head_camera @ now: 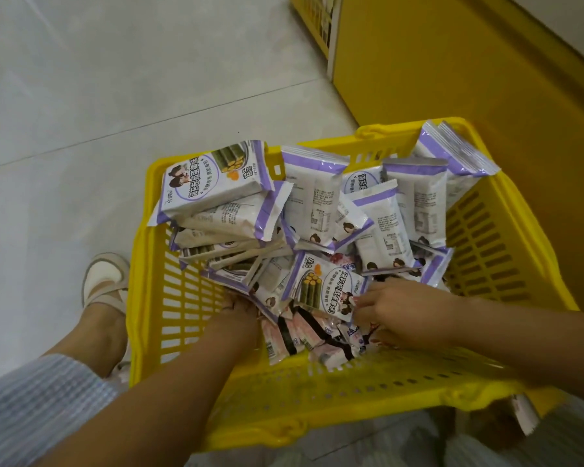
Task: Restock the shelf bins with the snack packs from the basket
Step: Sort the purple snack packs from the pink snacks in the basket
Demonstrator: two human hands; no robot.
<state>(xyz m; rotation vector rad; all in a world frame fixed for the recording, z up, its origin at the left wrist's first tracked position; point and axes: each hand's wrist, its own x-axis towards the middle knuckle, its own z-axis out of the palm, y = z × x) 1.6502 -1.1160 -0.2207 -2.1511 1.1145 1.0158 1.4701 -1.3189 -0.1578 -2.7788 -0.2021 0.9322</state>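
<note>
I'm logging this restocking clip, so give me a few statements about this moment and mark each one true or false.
1. The basket is yellow plastic with slotted walls. True.
2. The left hand and the right hand both reach into the basket. True.
3. Every pack in the basket has the same colours. False: pink-and-white packs lie at the near side, below the purple-and-white packs.
4. The basket stands on a table. False: it sits on the tiled floor, next to a yellow shelving unit.
5. The left hand's fingers are in plain view. False: they are buried under the packs.
</note>
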